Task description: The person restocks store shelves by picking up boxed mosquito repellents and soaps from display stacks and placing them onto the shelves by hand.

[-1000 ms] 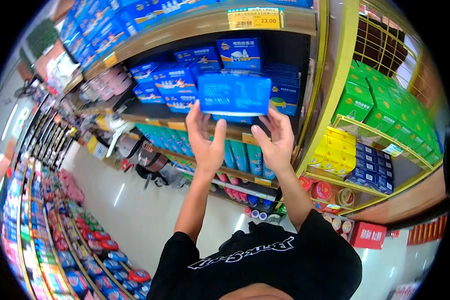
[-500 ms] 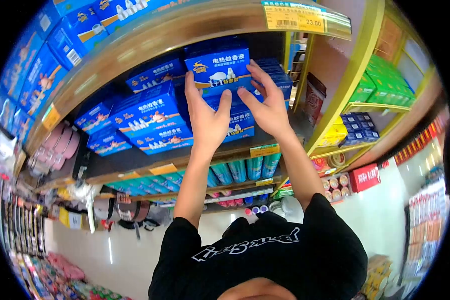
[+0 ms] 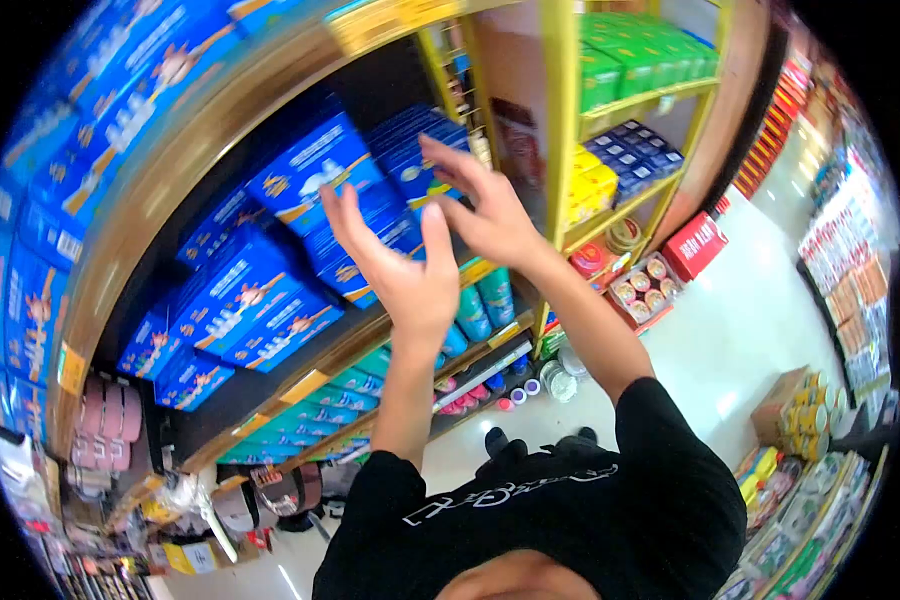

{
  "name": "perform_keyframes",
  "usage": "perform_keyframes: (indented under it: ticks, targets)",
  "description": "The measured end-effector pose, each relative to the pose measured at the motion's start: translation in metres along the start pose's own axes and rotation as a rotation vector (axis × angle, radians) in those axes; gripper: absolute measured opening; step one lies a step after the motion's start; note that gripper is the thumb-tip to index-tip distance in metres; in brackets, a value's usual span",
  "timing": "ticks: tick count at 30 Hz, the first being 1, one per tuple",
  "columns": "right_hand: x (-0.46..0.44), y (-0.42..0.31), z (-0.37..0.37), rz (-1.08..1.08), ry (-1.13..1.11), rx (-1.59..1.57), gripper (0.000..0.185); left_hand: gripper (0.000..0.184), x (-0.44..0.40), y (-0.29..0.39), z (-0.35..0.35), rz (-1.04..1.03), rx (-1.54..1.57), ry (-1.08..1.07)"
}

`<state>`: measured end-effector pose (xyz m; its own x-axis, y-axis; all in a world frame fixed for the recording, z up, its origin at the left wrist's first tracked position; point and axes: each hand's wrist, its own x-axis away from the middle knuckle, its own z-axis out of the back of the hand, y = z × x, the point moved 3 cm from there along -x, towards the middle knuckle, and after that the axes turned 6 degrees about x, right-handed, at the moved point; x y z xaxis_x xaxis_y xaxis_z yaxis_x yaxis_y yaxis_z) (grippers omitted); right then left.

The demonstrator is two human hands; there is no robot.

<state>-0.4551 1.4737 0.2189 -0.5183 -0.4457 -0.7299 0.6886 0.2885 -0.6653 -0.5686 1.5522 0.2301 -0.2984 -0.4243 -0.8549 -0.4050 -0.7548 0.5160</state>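
Reaching: both bare hands are up before the shelf (image 3: pixel 275 406), above the row of teal packs (image 3: pixel 473 314).
Left hand: the left hand (image 3: pixel 412 288) is spread wide, palm turned inward and thumb up, its fingertips over the front of the top blue box (image 3: pixel 305 165); from here I can't tell whether they touch.
Right hand: the right hand (image 3: pixel 495 222) is open too, gripping nothing, fingers loosely bent, just in front of the right-hand blue boxes (image 3: pixel 402 140).
Top box: it sits tilted in my view on the lower blue box (image 3: pixel 338 262), printed face toward the person.
Left of it: more stacked blue boxes (image 3: pixel 232 290) share the shelf.
Yellow rack: over on the right, the rack (image 3: pixel 560 190) carries green boxes (image 3: pixel 635 60), with yellow boxes (image 3: pixel 590 188) below.
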Motion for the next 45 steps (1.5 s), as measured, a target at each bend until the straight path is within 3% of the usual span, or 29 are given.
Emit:
perform_keyframes:
  ticks: [3, 5, 7, 9, 11, 14, 16, 21, 26, 31, 34, 38, 39, 45]
  targets:
    - [0.074, -0.011, 0.065, -0.039, 0.089, 0.053, 0.055, 0.071, 0.056, 0.035, -0.052, 0.007, 0.237, -0.145]
    - [0.141, -0.01, 0.12, -0.184, 0.051, 0.149, 0.049, 0.069, 0.109, 0.058, -0.1, 0.098, 0.423, -0.326]
    - [0.212, -0.002, 0.164, -0.409, 0.148, 0.095, 0.045, 0.063, 0.165, 0.084, -0.151, 0.221, 0.469, -0.556]
    - [0.277, 0.005, 0.209, -0.472, 0.273, -0.012, 0.037, 0.059, 0.226, 0.109, -0.202, 0.263, 0.432, -0.715]
    - [0.317, -0.026, 0.26, -0.534, 0.228, 0.323, 0.028, 0.054, 0.291, 0.121, -0.247, 0.379, 0.59, -0.87]
    - [0.373, -0.049, 0.328, -0.61, 0.311, 0.452, 0.022, 0.049, 0.358, 0.176, -0.296, 0.712, 0.908, -0.968]
    - [0.398, -0.065, 0.36, -0.613, 0.417, 0.529, 0.011, 0.047, 0.381, 0.21, -0.319, 0.672, 0.977, -1.056]
    - [0.457, -0.085, 0.437, -0.667, 0.578, 0.625, 0.011, 0.042, 0.439, 0.269, -0.387, 0.586, 1.114, -1.191]
    - [0.502, -0.065, 0.527, -0.749, 0.661, 0.679, 0.014, 0.035, 0.483, 0.317, -0.476, 0.505, 1.207, -1.183]
    - [0.53, -0.043, 0.665, -0.815, 0.653, 0.628, 0.018, 0.031, 0.531, 0.367, -0.595, 0.63, 1.131, -1.259]
    - [0.548, -0.02, 0.768, -0.87, 0.614, 0.763, 0.019, 0.029, 0.553, 0.402, -0.686, 0.688, 1.039, -1.338]
    - [0.543, -0.04, 0.872, -0.912, 0.606, 0.734, 0.022, 0.029, 0.542, 0.465, -0.78, 0.404, 1.058, -1.438]
    - [0.546, -0.043, 0.895, -0.938, 0.619, 0.721, 0.023, 0.029, 0.548, 0.478, -0.801, 0.413, 1.063, -1.5]
    - [0.596, -0.009, 1.007, -0.909, 0.975, 0.559, 0.036, 0.029, 0.582, 0.55, -0.917, 0.368, 0.988, -1.69]
